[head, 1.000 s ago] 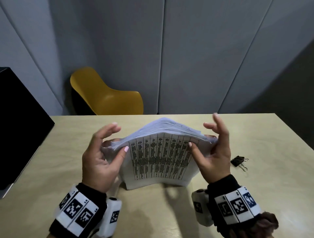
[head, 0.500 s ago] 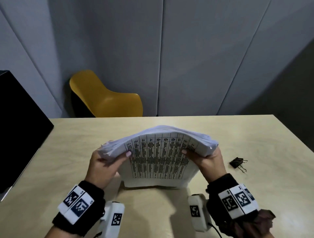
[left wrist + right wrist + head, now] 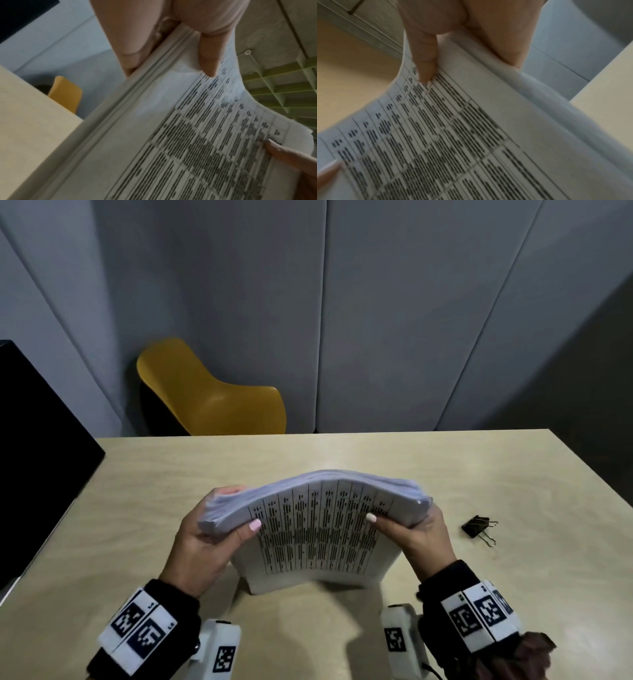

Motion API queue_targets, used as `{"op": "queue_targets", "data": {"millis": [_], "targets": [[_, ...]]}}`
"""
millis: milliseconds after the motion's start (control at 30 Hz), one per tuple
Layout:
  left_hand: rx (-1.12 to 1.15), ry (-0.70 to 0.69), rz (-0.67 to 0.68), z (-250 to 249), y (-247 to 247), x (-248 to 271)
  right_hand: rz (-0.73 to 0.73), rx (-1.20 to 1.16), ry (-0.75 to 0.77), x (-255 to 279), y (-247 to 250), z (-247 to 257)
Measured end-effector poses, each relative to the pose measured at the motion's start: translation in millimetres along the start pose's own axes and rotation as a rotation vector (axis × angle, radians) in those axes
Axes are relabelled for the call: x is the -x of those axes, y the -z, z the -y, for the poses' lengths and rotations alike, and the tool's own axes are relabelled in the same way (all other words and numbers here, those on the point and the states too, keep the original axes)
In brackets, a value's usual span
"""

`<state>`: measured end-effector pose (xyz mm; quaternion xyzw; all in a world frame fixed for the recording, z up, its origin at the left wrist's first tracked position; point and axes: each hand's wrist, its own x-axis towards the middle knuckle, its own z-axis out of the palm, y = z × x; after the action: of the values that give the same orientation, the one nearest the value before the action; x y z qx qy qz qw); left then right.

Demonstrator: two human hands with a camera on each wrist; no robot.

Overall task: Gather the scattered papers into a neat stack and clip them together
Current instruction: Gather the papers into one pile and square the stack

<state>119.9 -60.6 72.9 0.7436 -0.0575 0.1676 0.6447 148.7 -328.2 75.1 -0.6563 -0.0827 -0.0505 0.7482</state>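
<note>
A thick stack of printed papers stands on its lower edge on the wooden table, bowed towards me, with a table of black text on the facing sheet. My left hand grips its upper left corner, thumb on the front and fingers behind. My right hand grips the upper right corner the same way. The left wrist view shows the papers pinched under my left hand; the right wrist view shows the papers under my right hand. A black binder clip lies on the table to the right, apart from both hands.
A yellow chair stands behind the table's far edge. A black monitor or panel borders the table on the left. Grey wall panels rise behind.
Both hands have closed from loose fingers around the stack's top corners to a firm grip. The stack has come lower and its top edge looks more even.
</note>
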Motion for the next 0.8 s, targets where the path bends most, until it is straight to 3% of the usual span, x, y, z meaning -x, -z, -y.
{"op": "queue_targets", "data": {"millis": [100,333,533,633,800], "targets": [[0.041,0.021,-0.031,3.6,-6.4,3.7,-0.048,-0.009,-0.047,1.0,-4.0,-6.8],[0.053,-0.019,-0.133,-9.2,-15.6,-0.6,-0.050,0.049,0.032,-1.1,-7.0,7.9],[0.300,-0.007,-0.266,-29.0,-26.1,-6.1,-0.327,0.023,0.113,-4.5,-24.2,22.0],[0.284,0.025,-0.407,-36.6,-36.0,-14.3,-0.421,0.045,0.085,-13.0,-31.6,24.6],[0.181,0.090,-0.476,-31.0,-34.5,-23.4,-0.474,0.041,0.090,-18.9,-29.2,23.8]]}}
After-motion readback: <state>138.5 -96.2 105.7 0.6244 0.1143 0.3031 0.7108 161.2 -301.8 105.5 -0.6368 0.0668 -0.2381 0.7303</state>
